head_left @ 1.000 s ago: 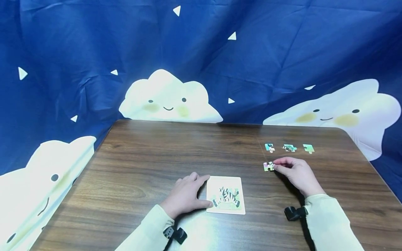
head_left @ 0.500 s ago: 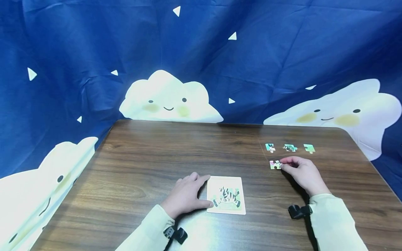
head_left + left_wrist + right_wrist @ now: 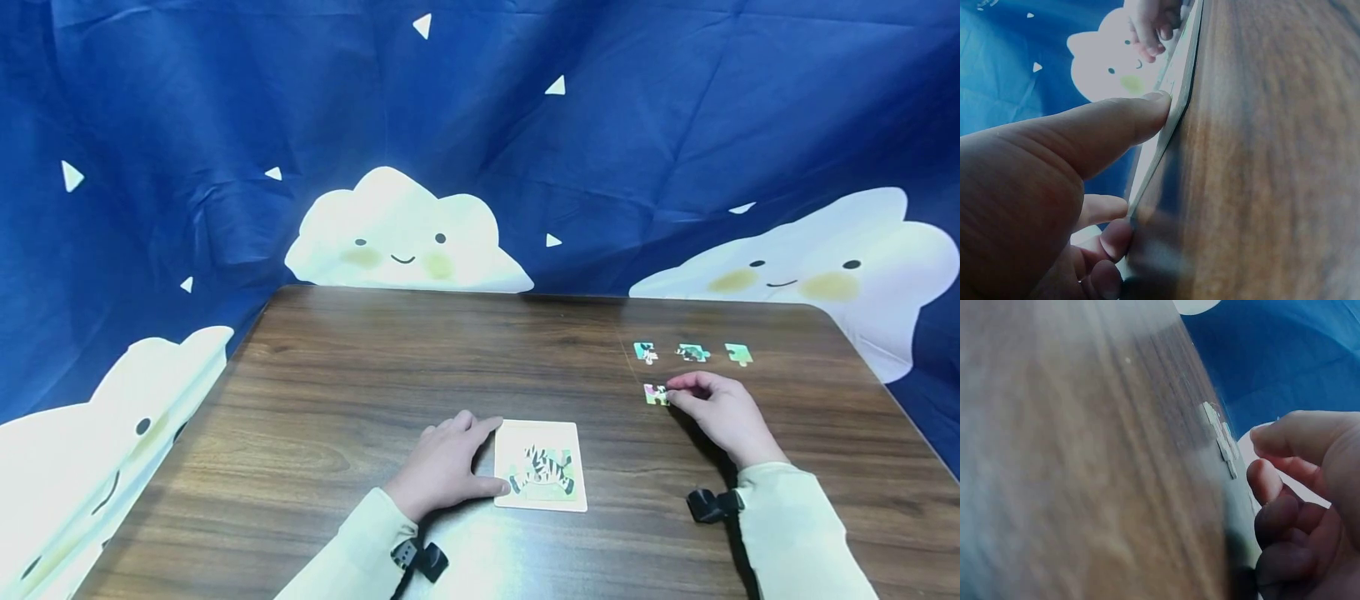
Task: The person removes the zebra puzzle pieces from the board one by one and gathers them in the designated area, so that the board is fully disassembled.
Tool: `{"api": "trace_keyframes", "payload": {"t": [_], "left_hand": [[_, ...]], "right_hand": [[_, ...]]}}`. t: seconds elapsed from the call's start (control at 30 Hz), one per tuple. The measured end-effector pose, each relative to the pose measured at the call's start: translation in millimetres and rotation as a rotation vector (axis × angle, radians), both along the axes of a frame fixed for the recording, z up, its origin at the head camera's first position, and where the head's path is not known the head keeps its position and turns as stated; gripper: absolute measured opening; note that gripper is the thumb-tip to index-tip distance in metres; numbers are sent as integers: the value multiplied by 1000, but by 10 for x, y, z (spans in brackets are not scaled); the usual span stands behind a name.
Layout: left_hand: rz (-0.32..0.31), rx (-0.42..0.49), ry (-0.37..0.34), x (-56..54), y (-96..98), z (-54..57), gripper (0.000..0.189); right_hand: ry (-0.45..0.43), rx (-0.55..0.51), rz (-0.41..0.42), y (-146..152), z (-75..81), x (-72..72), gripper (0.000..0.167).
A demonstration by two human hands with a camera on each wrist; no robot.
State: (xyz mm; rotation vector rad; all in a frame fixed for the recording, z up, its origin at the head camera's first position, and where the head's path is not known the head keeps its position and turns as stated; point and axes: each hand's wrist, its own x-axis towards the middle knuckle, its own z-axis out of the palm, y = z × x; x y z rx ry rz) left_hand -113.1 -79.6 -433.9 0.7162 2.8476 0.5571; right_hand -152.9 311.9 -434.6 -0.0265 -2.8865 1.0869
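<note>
My left hand (image 3: 444,467) rests at the left edge of a square white puzzle board (image 3: 536,434) with a partly filled zebra picture. Its straight thumb touches the lower left corner and its index finger is at the upper left one. At the right, my right hand (image 3: 720,415) hovers low over a puzzle piece (image 3: 654,395) with pink and black-and-white print. In the head view its fingertips overlap the piece's right edge. The right wrist view shows that piece flat on the wood, with the thumb (image 3: 1272,436) and loosely bent fingers a little apart from it.
Behind my right hand, three more puzzle pieces lie in a row: a blue-and-white one (image 3: 645,353), a dark green one (image 3: 693,353) and a light green one (image 3: 738,354). The brown wooden table (image 3: 360,358) ends at a blue cloud-print curtain (image 3: 480,100).
My right hand slid the pink-marked piece rightward between the first two frames. Since then the piece stays put and the hand has shifted slightly left. The left hand holds its position.
</note>
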Motion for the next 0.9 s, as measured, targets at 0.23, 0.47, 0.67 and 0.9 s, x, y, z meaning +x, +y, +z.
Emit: {"api": "trace_keyframes", "payload": {"t": [0.23,0.47,0.67,0.9], "left_hand": [[-2,-3,2,-10,8,-5,87],[-5,4,8,-2,1,-14,86],[2,-1,0,-5,-4,-14,86],[1,-9,-1,-11,3,-11,87]], "right_hand": [[8,6,38,-141,80,17,24],[-18,1,114,-390,144,55,22],[-23,-34,207,-692,202,127,15],[-64,-74,335,-1052,185,246,13]]}}
